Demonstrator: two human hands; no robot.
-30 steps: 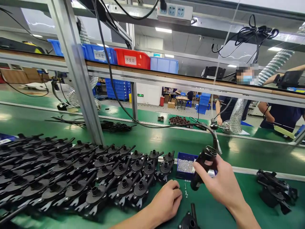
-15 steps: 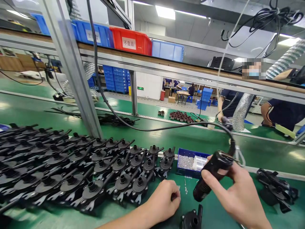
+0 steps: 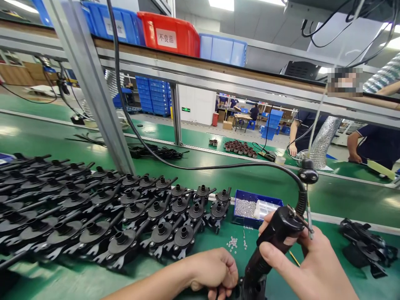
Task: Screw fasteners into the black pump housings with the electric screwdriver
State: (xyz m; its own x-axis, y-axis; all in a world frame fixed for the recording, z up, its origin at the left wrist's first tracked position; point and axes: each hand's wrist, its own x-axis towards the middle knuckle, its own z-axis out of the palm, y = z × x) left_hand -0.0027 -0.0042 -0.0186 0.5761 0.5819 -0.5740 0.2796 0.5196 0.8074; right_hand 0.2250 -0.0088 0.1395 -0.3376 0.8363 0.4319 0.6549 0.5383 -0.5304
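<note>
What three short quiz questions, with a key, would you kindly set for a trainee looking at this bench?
1. Which hand grips the corded black tool?

2. True or false: the red bin stands between blue bins on the shelf.

3. The loose metal pieces just beyond the left hand lie on:
a) the shelf
b) the green bench top
c) the red bin

Key: 1. The right hand. 2. True. 3. b.
</note>
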